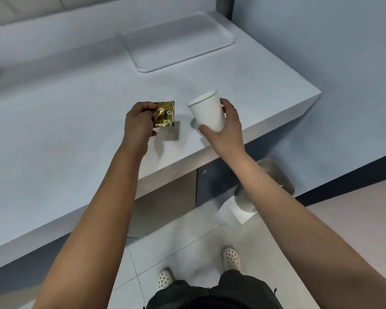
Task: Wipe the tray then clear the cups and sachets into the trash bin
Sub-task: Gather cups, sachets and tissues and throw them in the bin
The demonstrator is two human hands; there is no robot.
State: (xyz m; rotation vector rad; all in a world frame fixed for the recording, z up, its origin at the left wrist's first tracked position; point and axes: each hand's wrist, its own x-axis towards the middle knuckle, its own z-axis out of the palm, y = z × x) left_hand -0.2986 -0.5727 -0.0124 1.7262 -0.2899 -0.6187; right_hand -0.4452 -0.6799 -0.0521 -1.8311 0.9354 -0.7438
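Head view: we look down over both our bare forearms at a pale counter [76,134] and the tiled floor below it.
Left hand: our left hand [139,122] is closed on a gold sachet [164,114], thumb and fingertips pinching its left edge, so the packet sticks out to the right of the grip, held flat above the counter.
Right hand: our right hand [228,123] is wrapped around a white cup [207,113]; the thumb lies across the lower wall, the fingers curl behind the right side, and the cup tilts with its mouth up and to the left.
Sachet and cup: they are near each other but apart, both over the counter's front part, each casting a shadow on the surface.
Tray: a pale tray [228,37] lies flat on the far part of the counter, well apart from both hands, with nothing on it.
Trash bin: a grey bin [279,175] stands on the floor beyond the counter's front edge, partly hidden by our right forearm.
Floor: our white perforated shoes [231,258] stand on light tiles.
Materials: the sachet is shiny, printed foil and square; the cup is matte, smooth and tapered; the tray is a rounded rectangle with a raised rim.
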